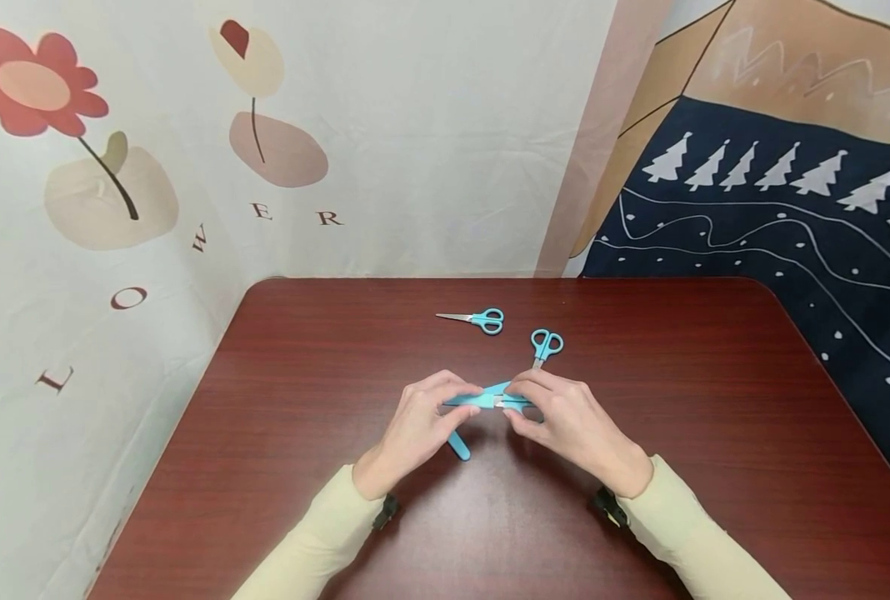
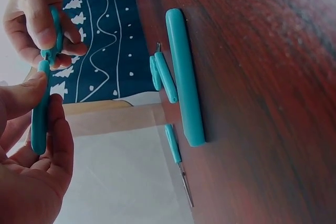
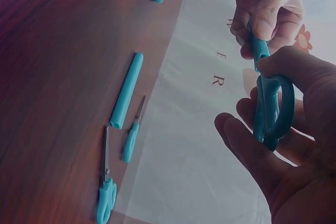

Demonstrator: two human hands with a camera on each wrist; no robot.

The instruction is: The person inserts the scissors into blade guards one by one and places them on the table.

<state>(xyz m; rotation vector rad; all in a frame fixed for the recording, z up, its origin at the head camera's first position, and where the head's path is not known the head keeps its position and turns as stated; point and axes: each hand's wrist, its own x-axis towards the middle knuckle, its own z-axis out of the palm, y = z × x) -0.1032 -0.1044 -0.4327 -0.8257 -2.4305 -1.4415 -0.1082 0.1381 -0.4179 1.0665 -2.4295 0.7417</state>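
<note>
In the head view, my left hand [image 1: 418, 417] pinches a light-blue blade cover [image 2: 40, 114] between thumb and fingers. My right hand [image 1: 568, 417] grips the blue handles of a pair of scissors [image 3: 283, 108]. The scissors' blades sit mostly inside the cover, with a short bit of metal showing at its mouth. Both hands are held above the table. Under them lie two more blue covers: one cover [image 1: 458, 446] sticks out below the left hand, and another cover [image 3: 127, 90] lies behind the held scissors, partly hidden in the head view.
Farther back on the dark red wooden table [image 1: 325, 333] lie two uncovered scissors with blue handles. One pair of scissors [image 1: 487, 321] points left; the other scissors [image 1: 546, 344] have their blades partly hidden behind the right hand. Printed cloth [image 1: 430, 167] hangs behind the table.
</note>
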